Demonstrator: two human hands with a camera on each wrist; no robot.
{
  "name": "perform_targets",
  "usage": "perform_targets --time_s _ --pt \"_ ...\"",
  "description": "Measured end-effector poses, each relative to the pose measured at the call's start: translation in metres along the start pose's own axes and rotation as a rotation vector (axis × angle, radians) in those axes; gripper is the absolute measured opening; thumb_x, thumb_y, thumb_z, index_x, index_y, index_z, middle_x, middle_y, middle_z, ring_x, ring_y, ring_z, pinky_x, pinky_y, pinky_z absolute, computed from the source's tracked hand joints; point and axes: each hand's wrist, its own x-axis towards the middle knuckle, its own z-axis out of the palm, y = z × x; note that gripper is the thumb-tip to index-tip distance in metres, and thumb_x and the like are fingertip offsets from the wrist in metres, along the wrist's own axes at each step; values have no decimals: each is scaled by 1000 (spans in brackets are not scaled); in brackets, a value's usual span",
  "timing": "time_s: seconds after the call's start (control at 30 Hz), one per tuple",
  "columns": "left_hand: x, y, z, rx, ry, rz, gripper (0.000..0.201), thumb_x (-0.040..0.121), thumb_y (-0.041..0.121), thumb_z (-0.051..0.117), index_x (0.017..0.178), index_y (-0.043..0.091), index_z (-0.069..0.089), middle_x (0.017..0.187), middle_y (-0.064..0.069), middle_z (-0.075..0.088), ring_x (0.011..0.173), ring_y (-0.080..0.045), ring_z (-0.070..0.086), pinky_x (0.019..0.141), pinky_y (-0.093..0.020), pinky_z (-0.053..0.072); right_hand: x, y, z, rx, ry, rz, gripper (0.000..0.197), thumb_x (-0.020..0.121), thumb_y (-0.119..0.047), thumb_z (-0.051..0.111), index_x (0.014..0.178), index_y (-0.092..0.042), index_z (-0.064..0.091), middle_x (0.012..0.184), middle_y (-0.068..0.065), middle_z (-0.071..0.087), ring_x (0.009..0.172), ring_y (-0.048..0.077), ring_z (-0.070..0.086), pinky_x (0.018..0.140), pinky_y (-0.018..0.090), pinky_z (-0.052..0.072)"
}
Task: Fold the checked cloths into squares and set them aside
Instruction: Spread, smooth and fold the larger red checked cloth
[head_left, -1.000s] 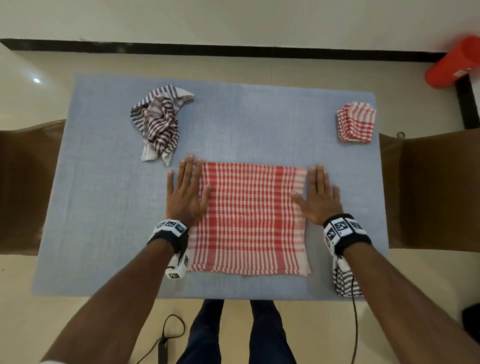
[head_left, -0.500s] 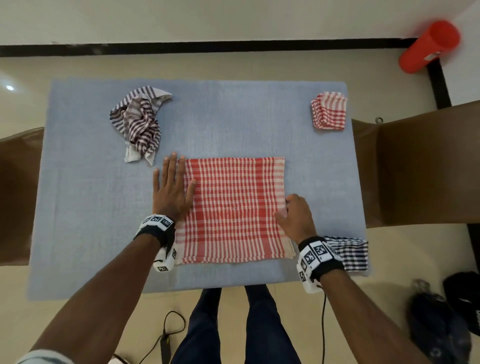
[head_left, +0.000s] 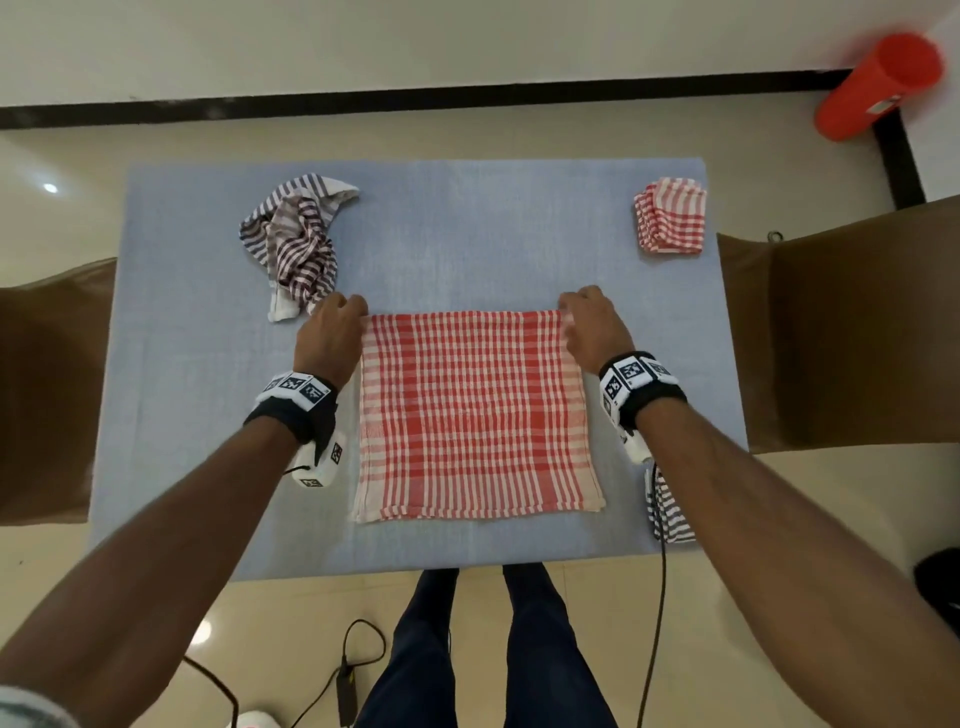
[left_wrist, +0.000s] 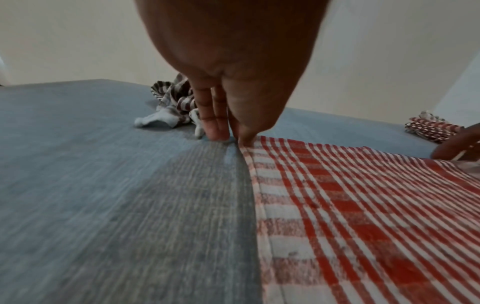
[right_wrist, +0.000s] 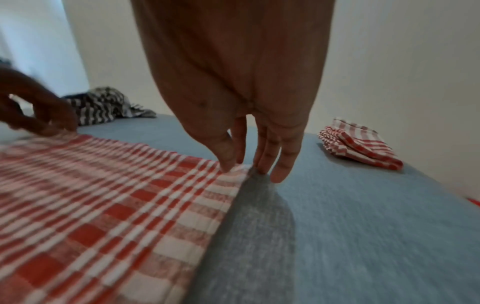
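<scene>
Red-checked cloth (head_left: 475, 415) lay between both hands; left hand (head_left: 330, 332) and right hand (head_left: 589, 325) pinched its far corners, best lifted evenly toward the near hem.

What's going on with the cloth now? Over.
Left hand and right hand pinch the far corners. Red checked cloth flat. Nothing in the way.

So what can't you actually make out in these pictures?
- Dark checked cloth, head view: mostly hidden under the right forearm.
- Left hand fingertips, head view: hidden by its own knuckles.
- Orange cylinder, head view: blurred; its label is unreadable.
- Folded red cloth, left wrist view: layers too small to count.
</scene>
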Motion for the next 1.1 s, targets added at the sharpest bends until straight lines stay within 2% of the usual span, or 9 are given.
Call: perform_targets --time_s 0.1,0.23,0.33,0.47,0.6,0.73,0.83,0.97,1.1 --pt "1 4 -3 1 -17 -29 11 102 20 54 101 9 57 95 -11 55 78 -24 51 64 -37 41 10 1 -4 -56 16 1 23 97 -4 55 116 -6 67 116 17 63 108 34 60 89 44 51" --pt "-4 1 -9 45 -33 4 12 101 18 57 97 9 61 95 -12 56 79 -28 55 63 -38 44 8 7 -7 -5 66 39 15 93 -14 64 91 -8 77 92 10 74 88 28 70 72 31 50" --pt "-4 2 -20 75 -16 45 9 98 10 59 95 6 67 94 -16 62 84 -34 62 62 -41 48 4 11 -17 49 120 42 10 89 -15 74 93 -7 78 96 11 74 91 26 69 74 29 46" --pt "4 11 -35 90 -1 63 16 99 7 56 89 2 68 83 -19 66 77 -38 65 59 -38 40 12 11 -34 56 181 35 15 85 -23 82 89 -10 77 97 7 74 88 24 69 74 31 49" --pt "23 20 -54 65 84 98 19 100 10 56 87 2 68 82 -18 67 75 -38 65 59 -44 52 19 12 -59 106 323 48 16 83 -26 83 84 -13 74 90 3 74 79 19 68 73 38 59" --pt "31 28 -75 -37 246 106 17 99 15 60 91 4 70 88 -16 68 85 -35 63 64 -43 49 17 16 -77 108 457 -5 13 86 -26 81 91 -15 77 96 4 73 85 18 68 72 29 55" --pt "11 32 -85 -2 309 184 15 97 16 65 90 6 73 92 -14 71 90 -34 62 64 -40 45 -8 17 -71 87 441 -81 9 92 -19 74 98 -13 76 100 7 70 86 20 65 73 24 47" --pt "-42 25 -76 88 220 365 4 89 9 77 88 7 73 95 -14 72 87 -32 64 58 -34 44 -68 16 -40 40 327 -168 7 94 -15 71 92 -9 74 93 8 64 82 19 59 67 27 47" --pt "-95 11 -43 137 21 447 14 80 6 83 90 10 74 97 -12 74 81 -28 64 53 -35 45 -109 26 2 9 250 -167 6 85 -7 79 79 -6 75 85 7 62 74 25 61 56 37 54"
